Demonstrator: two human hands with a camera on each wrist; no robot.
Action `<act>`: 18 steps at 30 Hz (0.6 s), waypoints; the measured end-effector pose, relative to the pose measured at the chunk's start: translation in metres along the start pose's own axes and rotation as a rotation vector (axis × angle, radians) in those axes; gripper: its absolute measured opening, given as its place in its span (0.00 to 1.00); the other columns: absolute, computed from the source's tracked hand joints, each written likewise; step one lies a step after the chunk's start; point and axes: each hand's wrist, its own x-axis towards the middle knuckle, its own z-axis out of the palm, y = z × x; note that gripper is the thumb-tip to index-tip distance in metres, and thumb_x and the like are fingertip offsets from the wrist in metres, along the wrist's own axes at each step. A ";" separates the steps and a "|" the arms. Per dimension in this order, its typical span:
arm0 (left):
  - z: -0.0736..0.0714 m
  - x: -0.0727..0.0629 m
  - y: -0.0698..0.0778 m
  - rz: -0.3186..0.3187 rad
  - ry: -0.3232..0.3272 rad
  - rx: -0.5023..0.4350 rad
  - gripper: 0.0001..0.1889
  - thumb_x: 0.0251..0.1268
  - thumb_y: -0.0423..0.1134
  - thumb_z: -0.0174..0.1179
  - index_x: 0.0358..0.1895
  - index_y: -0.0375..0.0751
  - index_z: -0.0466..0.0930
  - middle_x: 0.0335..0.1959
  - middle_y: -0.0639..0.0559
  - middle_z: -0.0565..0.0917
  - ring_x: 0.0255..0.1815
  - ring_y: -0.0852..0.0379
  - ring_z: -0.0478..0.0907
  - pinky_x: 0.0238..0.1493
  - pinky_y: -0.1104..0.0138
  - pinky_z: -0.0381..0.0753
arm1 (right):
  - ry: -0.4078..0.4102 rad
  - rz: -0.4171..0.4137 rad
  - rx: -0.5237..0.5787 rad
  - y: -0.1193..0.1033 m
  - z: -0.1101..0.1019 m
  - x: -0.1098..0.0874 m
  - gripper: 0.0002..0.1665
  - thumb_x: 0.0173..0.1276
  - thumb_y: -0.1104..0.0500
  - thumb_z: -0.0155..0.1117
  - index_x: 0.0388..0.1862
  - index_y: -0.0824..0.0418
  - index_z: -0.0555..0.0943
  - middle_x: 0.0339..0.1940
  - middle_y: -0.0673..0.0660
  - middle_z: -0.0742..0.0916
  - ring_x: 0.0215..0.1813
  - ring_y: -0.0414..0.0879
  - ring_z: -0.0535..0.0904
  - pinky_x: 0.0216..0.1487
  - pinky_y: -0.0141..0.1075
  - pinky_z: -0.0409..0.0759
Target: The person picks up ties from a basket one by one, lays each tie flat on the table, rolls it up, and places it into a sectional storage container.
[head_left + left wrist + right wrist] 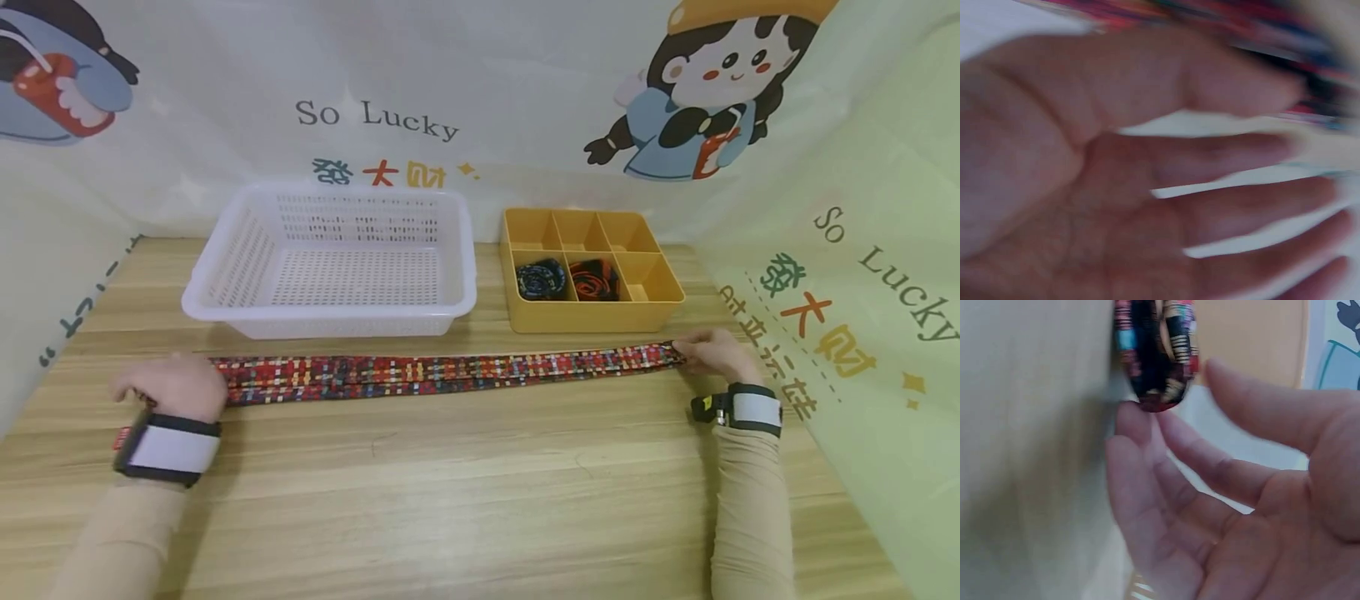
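A long necktie point(420, 377) with a red, yellow and blue checked pattern lies stretched from left to right across the wooden table. Over its left, wider end is my left hand point(176, 387), blurred. The left wrist view shows that hand's fingers point(1241, 215) fairly straight and spread, with the tie's cloth behind the thumb. At the narrow right end is my right hand point(716, 352). Its fingertips point(1132, 422) touch the folded tip of the tie, while the thumb point(1260, 406) stands a little apart from the cloth.
Behind the tie stands a white perforated plastic basket point(337, 325). To its right is a yellow divided box point(596, 318); two front compartments hold a rolled dark blue tie point(542, 280) and a rolled red-and-black tie point(595, 281). Printed cloth point(525, 100) hangs around the table.
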 end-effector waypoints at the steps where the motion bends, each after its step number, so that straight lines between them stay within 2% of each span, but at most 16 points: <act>1: -0.003 -0.013 0.020 0.008 0.009 0.012 0.19 0.66 0.32 0.42 0.41 0.13 0.73 0.42 0.16 0.77 0.41 0.25 0.76 0.39 0.43 0.74 | 0.000 -0.004 -0.028 -0.003 0.000 -0.001 0.31 0.73 0.57 0.52 0.62 0.82 0.65 0.42 0.58 0.85 0.33 0.32 0.79 0.45 0.32 0.83; 2: -0.007 -0.026 0.038 0.071 0.039 0.016 0.17 0.65 0.31 0.44 0.39 0.15 0.75 0.41 0.18 0.79 0.39 0.27 0.78 0.38 0.43 0.75 | 0.004 -0.009 -0.049 -0.005 -0.001 -0.002 0.29 0.73 0.58 0.53 0.60 0.82 0.66 0.39 0.57 0.86 0.33 0.32 0.79 0.43 0.32 0.83; 4: -0.012 -0.047 0.073 0.270 0.145 -0.011 0.09 0.57 0.28 0.51 0.28 0.23 0.78 0.30 0.28 0.83 0.29 0.36 0.80 0.29 0.49 0.77 | 0.019 -0.025 -0.084 -0.009 -0.001 -0.004 0.27 0.71 0.60 0.54 0.58 0.82 0.69 0.35 0.54 0.86 0.32 0.31 0.78 0.41 0.30 0.82; 5: -0.014 -0.056 0.091 0.387 0.181 -0.026 0.06 0.54 0.27 0.54 0.27 0.27 0.79 0.28 0.32 0.83 0.27 0.39 0.80 0.26 0.51 0.78 | 0.028 -0.035 -0.100 -0.011 0.000 -0.005 0.26 0.71 0.61 0.55 0.57 0.82 0.70 0.35 0.54 0.87 0.31 0.31 0.77 0.39 0.29 0.81; 7: -0.014 -0.070 0.127 0.606 0.242 -0.038 0.03 0.50 0.26 0.58 0.29 0.33 0.79 0.28 0.39 0.83 0.28 0.45 0.80 0.24 0.56 0.79 | 0.046 -0.052 -0.128 -0.015 0.001 -0.007 0.25 0.70 0.60 0.56 0.56 0.81 0.72 0.37 0.56 0.86 0.31 0.30 0.76 0.38 0.28 0.79; 9: -0.008 -0.079 0.166 0.792 0.276 -0.021 0.08 0.51 0.27 0.60 0.37 0.34 0.80 0.34 0.42 0.83 0.34 0.46 0.79 0.26 0.59 0.81 | 0.062 -0.067 -0.150 -0.019 0.002 -0.008 0.25 0.70 0.59 0.56 0.54 0.82 0.73 0.38 0.58 0.86 0.32 0.31 0.75 0.38 0.28 0.78; 12: 0.004 -0.092 0.229 1.014 0.267 0.007 0.17 0.60 0.33 0.58 0.53 0.36 0.77 0.52 0.40 0.80 0.52 0.45 0.76 0.45 0.58 0.83 | 0.077 -0.073 -0.169 -0.023 0.003 -0.009 0.24 0.70 0.59 0.56 0.51 0.81 0.75 0.37 0.59 0.85 0.32 0.33 0.75 0.37 0.29 0.78; 14: 0.011 -0.097 0.270 1.131 0.243 0.033 0.22 0.66 0.39 0.54 0.62 0.36 0.71 0.64 0.40 0.72 0.65 0.44 0.69 0.59 0.56 0.77 | 0.083 -0.075 -0.177 -0.025 0.003 -0.009 0.22 0.69 0.59 0.57 0.48 0.81 0.76 0.34 0.57 0.84 0.31 0.35 0.75 0.36 0.29 0.77; 16: 0.014 -0.102 0.304 1.205 0.172 0.033 0.28 0.71 0.46 0.49 0.70 0.39 0.61 0.74 0.43 0.60 0.75 0.46 0.55 0.70 0.52 0.64 | 0.082 -0.076 -0.167 -0.025 0.004 -0.008 0.20 0.68 0.61 0.57 0.45 0.80 0.75 0.31 0.54 0.82 0.30 0.35 0.75 0.34 0.29 0.77; 18: 0.017 -0.104 0.330 1.213 0.068 0.032 0.33 0.73 0.53 0.44 0.75 0.43 0.50 0.78 0.48 0.48 0.79 0.49 0.41 0.74 0.48 0.52 | 0.079 -0.080 -0.160 -0.025 0.006 -0.007 0.17 0.67 0.62 0.58 0.42 0.79 0.75 0.27 0.51 0.80 0.29 0.36 0.74 0.32 0.28 0.76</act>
